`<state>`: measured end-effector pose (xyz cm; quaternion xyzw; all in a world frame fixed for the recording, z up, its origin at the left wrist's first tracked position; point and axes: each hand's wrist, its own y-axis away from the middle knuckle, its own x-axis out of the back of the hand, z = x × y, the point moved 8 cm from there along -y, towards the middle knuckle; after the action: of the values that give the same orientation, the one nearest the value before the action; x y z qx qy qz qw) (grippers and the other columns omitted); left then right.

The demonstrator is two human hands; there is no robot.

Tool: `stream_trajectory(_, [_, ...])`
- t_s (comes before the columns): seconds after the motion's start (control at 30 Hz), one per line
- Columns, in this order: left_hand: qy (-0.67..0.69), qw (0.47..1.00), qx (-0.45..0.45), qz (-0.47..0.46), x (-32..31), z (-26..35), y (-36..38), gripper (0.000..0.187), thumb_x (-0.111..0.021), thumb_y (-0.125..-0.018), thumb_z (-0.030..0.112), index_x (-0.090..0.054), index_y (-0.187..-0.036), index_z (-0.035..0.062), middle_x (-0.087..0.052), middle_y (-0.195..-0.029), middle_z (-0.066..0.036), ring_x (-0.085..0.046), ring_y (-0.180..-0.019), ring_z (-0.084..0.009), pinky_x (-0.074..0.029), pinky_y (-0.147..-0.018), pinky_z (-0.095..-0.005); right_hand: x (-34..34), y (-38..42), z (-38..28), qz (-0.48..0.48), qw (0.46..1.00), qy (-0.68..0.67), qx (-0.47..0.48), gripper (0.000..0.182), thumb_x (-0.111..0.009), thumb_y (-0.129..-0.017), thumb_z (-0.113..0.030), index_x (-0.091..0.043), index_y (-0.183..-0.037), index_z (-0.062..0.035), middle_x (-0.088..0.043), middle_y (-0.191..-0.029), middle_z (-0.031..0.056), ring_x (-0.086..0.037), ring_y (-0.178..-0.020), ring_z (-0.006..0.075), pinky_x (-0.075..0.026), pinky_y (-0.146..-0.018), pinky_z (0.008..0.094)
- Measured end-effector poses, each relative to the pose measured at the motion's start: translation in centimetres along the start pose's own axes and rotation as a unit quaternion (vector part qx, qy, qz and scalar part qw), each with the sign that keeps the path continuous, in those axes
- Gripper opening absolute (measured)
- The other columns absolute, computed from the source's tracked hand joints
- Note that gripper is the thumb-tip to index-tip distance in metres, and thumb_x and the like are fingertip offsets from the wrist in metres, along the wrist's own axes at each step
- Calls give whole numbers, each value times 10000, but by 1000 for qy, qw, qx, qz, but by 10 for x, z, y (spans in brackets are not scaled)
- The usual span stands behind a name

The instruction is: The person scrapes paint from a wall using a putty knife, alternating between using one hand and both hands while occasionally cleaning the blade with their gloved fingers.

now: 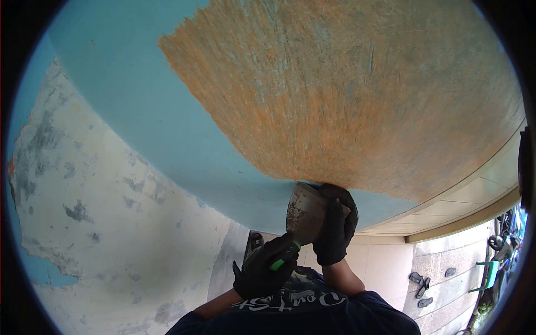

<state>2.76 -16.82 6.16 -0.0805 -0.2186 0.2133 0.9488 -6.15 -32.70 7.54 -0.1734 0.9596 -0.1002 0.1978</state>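
Observation:
My left hand (267,268), in a black glove, is closed around the green handle (277,263) of a broad putty knife. The wide, stained blade (305,213) points up and away from me, its far edge close to the wall. My right hand (336,226), also gloved in black, is wrapped over the blade's right side; a pale corner shows past its fingers. Both hands are at the lower border of a rough orange-brown patch (312,123) on the blue painted wall (151,117). The exact contact between blade and wall is hidden.
To the left is a whitish wall section (111,218) with grey blotches and peeling edges. A tiled ledge (463,201) curves along the right. Beyond it, several sandals (421,283) lie on paving near a teal stool (489,274) and parked motorbikes (505,237).

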Motion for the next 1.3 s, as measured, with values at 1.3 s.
stream_trajectory(1.3, [9, 997, -73, 19, 17, 8, -21, 474, -776, -855, 76, -597, -1292, 37, -725, -1075, -138, -733, -929, -294, -577, -801, -388, -8, -9, -16, -33, 997, 25, 73, 264, -527, -1028, -231, -614, -1111, 4, -666, -1096, 134, -632, -992, 200, -517, -883, 355])
